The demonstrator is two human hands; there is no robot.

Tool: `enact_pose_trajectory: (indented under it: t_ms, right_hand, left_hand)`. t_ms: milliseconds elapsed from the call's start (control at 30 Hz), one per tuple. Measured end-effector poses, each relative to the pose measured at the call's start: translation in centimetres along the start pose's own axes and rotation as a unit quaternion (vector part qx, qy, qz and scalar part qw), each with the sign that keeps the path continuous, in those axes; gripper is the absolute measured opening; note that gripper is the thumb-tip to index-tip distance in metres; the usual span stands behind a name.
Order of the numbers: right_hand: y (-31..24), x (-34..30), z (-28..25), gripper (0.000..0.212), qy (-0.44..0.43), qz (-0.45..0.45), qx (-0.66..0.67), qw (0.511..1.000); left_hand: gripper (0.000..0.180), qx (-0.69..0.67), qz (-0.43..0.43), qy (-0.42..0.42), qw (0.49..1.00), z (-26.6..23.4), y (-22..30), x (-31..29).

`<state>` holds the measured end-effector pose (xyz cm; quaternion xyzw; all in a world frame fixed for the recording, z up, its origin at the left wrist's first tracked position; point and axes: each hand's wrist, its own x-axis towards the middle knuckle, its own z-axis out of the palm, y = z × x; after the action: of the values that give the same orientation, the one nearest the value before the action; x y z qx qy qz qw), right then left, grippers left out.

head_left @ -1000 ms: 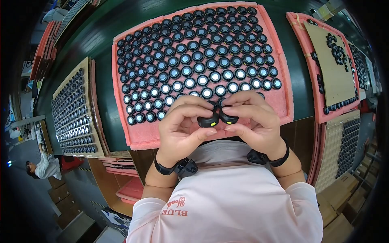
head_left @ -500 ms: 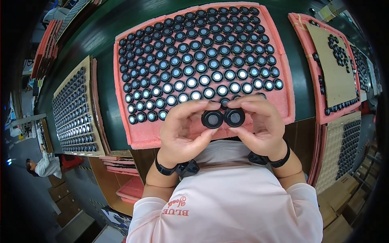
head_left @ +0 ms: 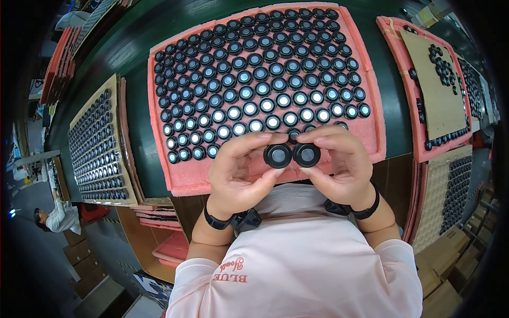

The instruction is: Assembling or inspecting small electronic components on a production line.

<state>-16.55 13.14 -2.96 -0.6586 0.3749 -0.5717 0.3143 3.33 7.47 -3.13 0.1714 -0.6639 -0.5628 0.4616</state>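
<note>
My left hand (head_left: 236, 172) pinches a small round black speaker (head_left: 278, 155) with a grey centre between thumb and fingers. In my right hand (head_left: 344, 167) a matching speaker (head_left: 307, 155) is gripped the same way. Both are held side by side, grey faces up, their rims touching or nearly so. They are above the near edge of a pink foam tray (head_left: 185, 177). Rows of the same speakers (head_left: 277, 69) fill most of that tray, and my fingers hide a few in the nearest row.
The tray lies on a dark green table (head_left: 140, 159). To the left stands a cardboard sheet (head_left: 113, 91) bearing more speakers. At right, another pink tray (head_left: 389, 33) carries a cardboard piece (head_left: 436, 117). Boxes (head_left: 444, 254) sit lower right; a person (head_left: 62, 216) is far left.
</note>
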Motion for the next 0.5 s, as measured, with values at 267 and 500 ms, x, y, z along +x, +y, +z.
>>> enact_pose_trajectory:
  t_ms: [267,500]
  right_hand:
    - [-0.20,-0.07,0.10,0.044,0.010,0.005,-0.005,1.000]
    - [-0.38,0.07,-0.06,0.033,0.004,-0.007,-0.031,0.999]
  left_hand:
    - [0.041,0.015,-0.005,0.024,1.000,-0.01,-0.04,0.00]
    - [0.024,0.080,-0.017,0.043,0.996,0.14,0.40,0.07]
